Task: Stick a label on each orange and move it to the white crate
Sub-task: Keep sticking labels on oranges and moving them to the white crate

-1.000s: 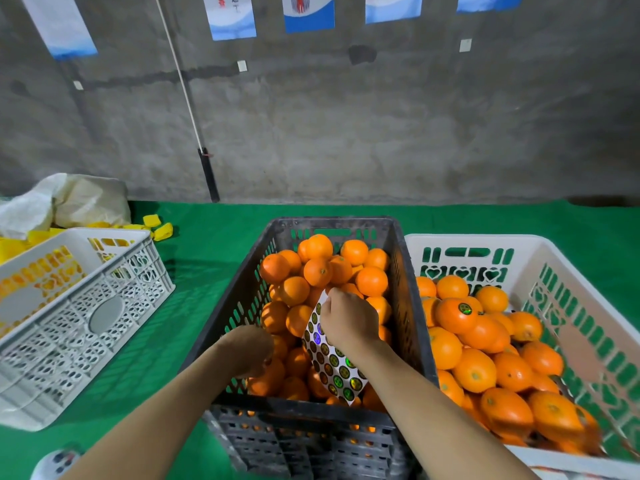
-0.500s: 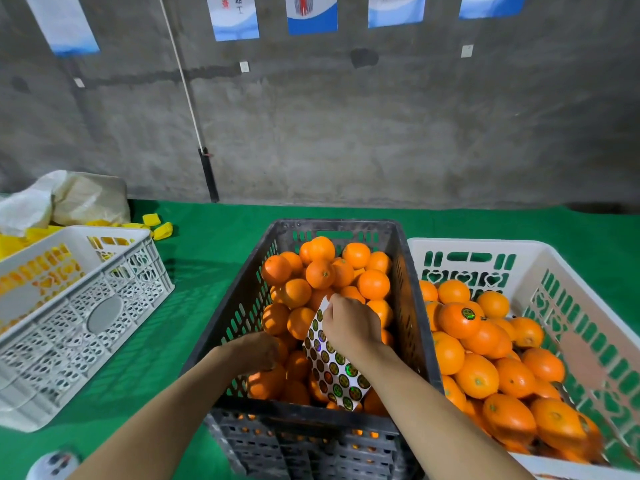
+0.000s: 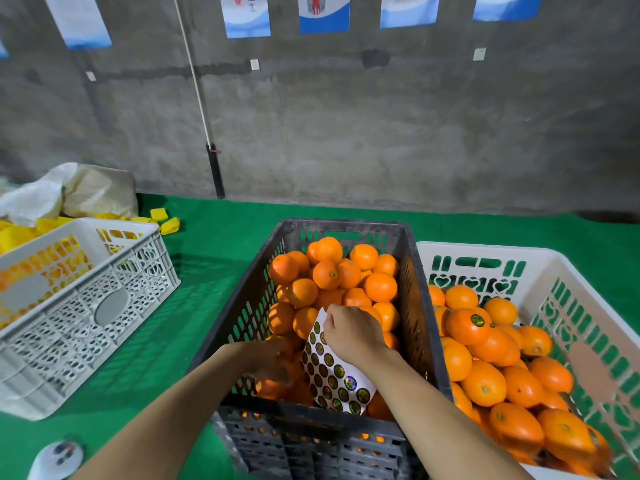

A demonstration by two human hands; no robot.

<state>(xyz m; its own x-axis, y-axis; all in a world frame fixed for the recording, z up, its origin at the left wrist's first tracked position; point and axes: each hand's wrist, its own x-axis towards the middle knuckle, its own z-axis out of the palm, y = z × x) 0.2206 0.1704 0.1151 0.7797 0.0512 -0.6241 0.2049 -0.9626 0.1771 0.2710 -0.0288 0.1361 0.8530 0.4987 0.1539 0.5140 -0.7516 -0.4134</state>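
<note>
A dark grey crate (image 3: pixel 242 306) in front of me holds a heap of unlabelled oranges (image 3: pixel 332 275). My right hand (image 3: pixel 351 332) is inside it and pinches the top of a white label sheet (image 3: pixel 334 375) covered with round green stickers. My left hand (image 3: pixel 268 358) reaches into the near left corner of the crate, its fingers curled over an orange there. To the right stands the white crate (image 3: pixel 491 252), with many oranges in it; one labelled orange (image 3: pixel 467 325) lies on top of that pile.
A second white crate (image 3: pixel 86 306) with yellow pieces inside stands at the left on the green cloth (image 3: pixel 214 237). White sacks (image 3: pixel 69 192) lie behind it. A concrete wall rises at the back. A small white object (image 3: pixel 55 459) sits at the near left.
My left hand has moved a little forward and right, deeper among the oranges in the near corner. The right hand with the label sheet has stayed almost in place.
</note>
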